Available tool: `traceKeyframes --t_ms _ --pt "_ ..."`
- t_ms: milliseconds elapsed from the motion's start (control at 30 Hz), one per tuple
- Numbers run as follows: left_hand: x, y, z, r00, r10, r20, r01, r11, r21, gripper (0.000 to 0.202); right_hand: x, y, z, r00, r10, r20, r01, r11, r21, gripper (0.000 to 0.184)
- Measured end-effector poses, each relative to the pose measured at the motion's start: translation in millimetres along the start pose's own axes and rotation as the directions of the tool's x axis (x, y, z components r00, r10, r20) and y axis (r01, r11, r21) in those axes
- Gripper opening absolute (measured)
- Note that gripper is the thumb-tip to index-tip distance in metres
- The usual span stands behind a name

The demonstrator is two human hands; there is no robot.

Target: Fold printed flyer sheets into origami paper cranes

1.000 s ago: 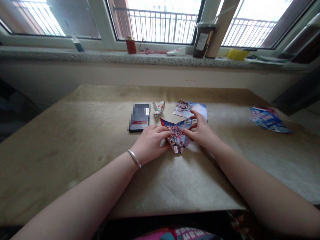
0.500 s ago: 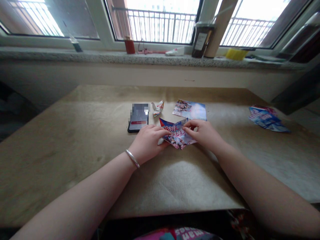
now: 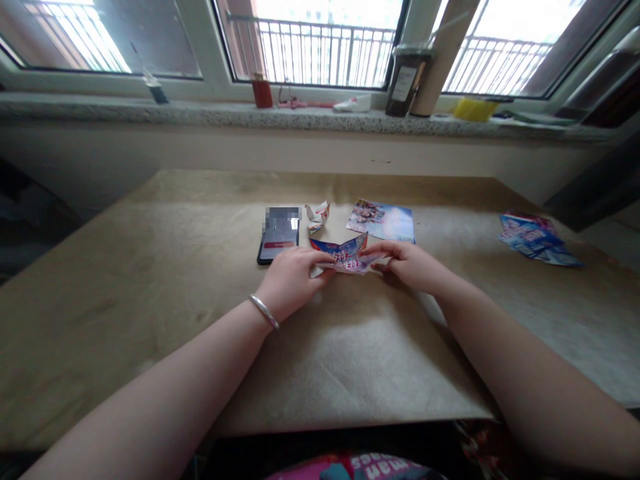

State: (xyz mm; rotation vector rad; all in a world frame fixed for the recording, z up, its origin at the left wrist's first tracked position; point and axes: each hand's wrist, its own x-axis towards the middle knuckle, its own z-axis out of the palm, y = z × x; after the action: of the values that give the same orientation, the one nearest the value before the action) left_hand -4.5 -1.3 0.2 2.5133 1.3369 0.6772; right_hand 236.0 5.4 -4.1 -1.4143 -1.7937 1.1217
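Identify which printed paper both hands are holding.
The creased red-blue sheet, gripped by the left hand and right hand. The flat pale-blue sheet, the folded piece by the phone and the overlapping papers at far right are held by neither.

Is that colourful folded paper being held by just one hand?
No, the left hand holds one side of the colourful folded paper while the right hand holds the other.

Your bare left forearm (image 3: 175, 383) reaches in from the lower left, your bare right forearm (image 3: 520, 357) from the lower right. Your left hand (image 3: 295, 275), knuckles up, points its fingers inward; your right hand (image 3: 415, 265) faces it, fingers bent in a pinch, fingertips near but apart.
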Motion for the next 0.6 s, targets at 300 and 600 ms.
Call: traceKeyframes --t_ms 300,600 --pt "-0.1 0.2 -0.1 0.999 -0.047 0.0 0.047 0.999 -0.013 0.024 -5.1 -5.9 0.8 0.991 -0.132 0.037 0.133 0.991 -0.007 0.042" --pt "1.2 2.8 -2.0 1.0 -0.014 -0.002 0.014 1.0 0.003 0.021 -1.3 -8.5 17.7 0.98 -0.074 -0.183 0.07 0.997 -0.025 0.022"
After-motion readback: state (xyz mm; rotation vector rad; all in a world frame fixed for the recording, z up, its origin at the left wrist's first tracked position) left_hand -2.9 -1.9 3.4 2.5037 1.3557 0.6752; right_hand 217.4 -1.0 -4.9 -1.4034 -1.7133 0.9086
